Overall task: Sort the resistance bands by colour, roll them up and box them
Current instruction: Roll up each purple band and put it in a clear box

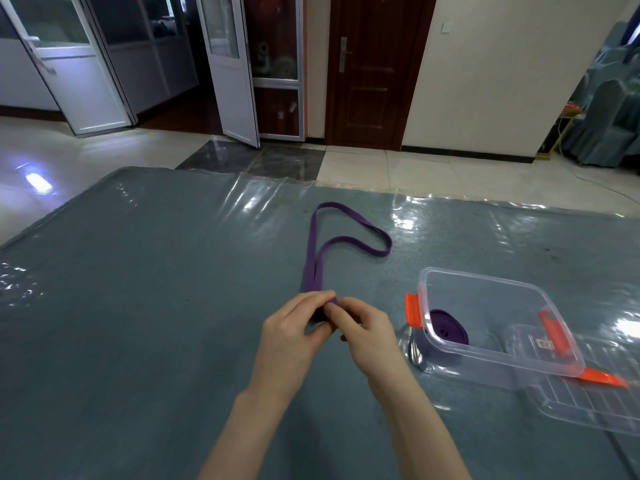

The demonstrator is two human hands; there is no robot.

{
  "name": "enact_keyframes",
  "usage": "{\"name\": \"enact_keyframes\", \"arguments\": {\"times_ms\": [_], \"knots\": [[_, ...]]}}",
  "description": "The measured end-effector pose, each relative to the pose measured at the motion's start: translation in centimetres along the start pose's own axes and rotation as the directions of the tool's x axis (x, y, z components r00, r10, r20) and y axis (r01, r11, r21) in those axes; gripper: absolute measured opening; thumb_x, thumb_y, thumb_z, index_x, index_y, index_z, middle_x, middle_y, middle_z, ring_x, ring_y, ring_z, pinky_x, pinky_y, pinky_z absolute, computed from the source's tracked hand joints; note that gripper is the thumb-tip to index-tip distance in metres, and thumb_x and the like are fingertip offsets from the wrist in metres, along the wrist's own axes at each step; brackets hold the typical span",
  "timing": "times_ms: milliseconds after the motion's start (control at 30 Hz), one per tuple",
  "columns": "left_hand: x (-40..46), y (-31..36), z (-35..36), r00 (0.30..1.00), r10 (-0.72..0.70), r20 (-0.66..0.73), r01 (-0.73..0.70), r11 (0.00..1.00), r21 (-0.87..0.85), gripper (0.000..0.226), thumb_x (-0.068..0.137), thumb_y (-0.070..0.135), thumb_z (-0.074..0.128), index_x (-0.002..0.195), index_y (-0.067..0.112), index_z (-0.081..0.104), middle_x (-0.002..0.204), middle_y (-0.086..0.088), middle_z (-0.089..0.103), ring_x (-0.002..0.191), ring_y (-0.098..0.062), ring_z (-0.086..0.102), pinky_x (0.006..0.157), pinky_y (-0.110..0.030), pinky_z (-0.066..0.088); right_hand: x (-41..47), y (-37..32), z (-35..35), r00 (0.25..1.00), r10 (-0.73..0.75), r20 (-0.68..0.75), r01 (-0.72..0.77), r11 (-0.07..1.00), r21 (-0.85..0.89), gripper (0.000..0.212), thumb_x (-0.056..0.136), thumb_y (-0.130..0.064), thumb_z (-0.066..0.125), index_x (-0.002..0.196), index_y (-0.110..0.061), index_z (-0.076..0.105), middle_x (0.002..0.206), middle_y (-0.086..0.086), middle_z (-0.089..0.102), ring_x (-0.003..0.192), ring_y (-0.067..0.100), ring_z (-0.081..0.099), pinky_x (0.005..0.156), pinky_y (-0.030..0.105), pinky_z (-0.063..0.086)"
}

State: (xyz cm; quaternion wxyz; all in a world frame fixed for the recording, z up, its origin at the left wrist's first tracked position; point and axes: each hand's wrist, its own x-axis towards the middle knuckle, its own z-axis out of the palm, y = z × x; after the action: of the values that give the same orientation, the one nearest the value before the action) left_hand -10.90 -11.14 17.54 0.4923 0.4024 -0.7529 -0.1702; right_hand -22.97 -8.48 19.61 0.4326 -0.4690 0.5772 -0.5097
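Plastic-covered grey table [138, 306], dark wooden door [370, 71], perhaps covered chairs [609, 109]

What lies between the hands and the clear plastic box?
Head view: only bare grey table lies between the right hand and the clear plastic box.

Table [138, 306] under grey-blue cloth and glossy clear plastic sheet. Pale glossy floor tiles [433, 174], one dark marble patch [263, 157]. Dark wooden door [374, 71] in cream wall [502, 71], light switch [446, 27]. White glazed doors [228, 67] ajar left. Grey-covered chairs [609, 109] far right.
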Motion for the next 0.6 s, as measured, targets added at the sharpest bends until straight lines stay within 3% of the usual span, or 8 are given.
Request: {"name": "enact_keyframes", "arguments": {"times_ms": [133,300,400,467,533,600], "knots": [[-0.1,0.1,0.1,1.000,-0.011,-0.028,0.011,1.000,-0.008,0.039,0.072,0.008,0.082,0.109,0.005,0.070,0.104,0.002,0.070,0.097,0.001,0.063,0.088,-0.007,0.043,-0.2,0.1,-0.2,0.998,0.027,0.063,-0.033,0.994,0.101,0.019,0.097,-0.016,0.054,0.101,-0.011,0.072,0.095,0.001,0.075,0.082,0.001,0.063,0.070,0.014,0.045],[-0.3,-0.3,-0.2,0.996,-0.006,-0.084,0.006,1.000,-0.008,0.032,0.071,0.005,0.081,0.102,0.006,0.074,0.101,0.004,0.073,0.096,0.002,0.065,0.087,-0.008,0.045,-0.3,-0.1,-0.6,0.976,0.101,0.194,-0.136,0.975,0.176,0.023,0.098,-0.021,0.051,0.108,-0.011,0.070,0.109,0.005,0.073,0.105,0.013,0.064,0.085,0.026,0.047],[-0.2,-0.6,-0.3,0.996,-0.058,-0.073,0.058,0.998,-0.009,0.030,0.069,0.006,0.083,0.098,0.009,0.075,0.096,0.009,0.071,0.090,0.006,0.064,0.083,-0.004,0.043,-0.2,0.3,-0.2,0.996,0.077,0.051,-0.078,0.997,0.020,0.015,0.092,-0.028,0.063,0.100,-0.020,0.072,0.105,-0.001,0.072,0.103,0.014,0.064,0.090,0.028,0.047],[-0.2,-0.7,-0.4,0.998,-0.055,-0.041,0.056,0.998,0.033,0.030,0.069,0.006,0.081,0.098,0.009,0.074,0.095,0.011,0.069,0.088,0.005,0.062,0.083,-0.002,0.042,-0.2,0.5,0.2,0.993,0.013,-0.116,-0.023,0.996,-0.083,0.018,0.079,-0.031,0.078,0.093,-0.025,0.069,0.096,-0.007,0.071,0.093,0.007,0.064,0.081,0.020,0.049],[-0.2,-0.5,-0.4,0.999,-0.048,-0.022,0.049,0.997,0.064,0.028,0.070,0.011,0.075,0.098,0.011,0.073,0.094,0.009,0.071,0.087,0.002,0.062,0.081,-0.002,0.042,-0.3,0.5,0.5,0.984,-0.020,-0.179,0.008,0.998,-0.065,0.024,0.071,-0.025,0.084,0.086,-0.023,0.066,0.084,-0.006,0.071,0.082,0.004,0.065,0.071,0.019,0.049],[-0.1,-0.3,-0.3,0.999,-0.039,-0.014,0.039,0.998,0.057,0.029,0.070,0.011,0.076,0.099,0.011,0.074,0.096,0.004,0.073,0.088,0.000,0.063,0.082,-0.003,0.043,-0.2,0.5,0.3,0.981,0.000,-0.192,0.000,1.000,0.002,0.021,0.072,-0.018,0.083,0.084,-0.017,0.066,0.079,0.000,0.072,0.079,0.008,0.067,0.070,0.023,0.049]]}}
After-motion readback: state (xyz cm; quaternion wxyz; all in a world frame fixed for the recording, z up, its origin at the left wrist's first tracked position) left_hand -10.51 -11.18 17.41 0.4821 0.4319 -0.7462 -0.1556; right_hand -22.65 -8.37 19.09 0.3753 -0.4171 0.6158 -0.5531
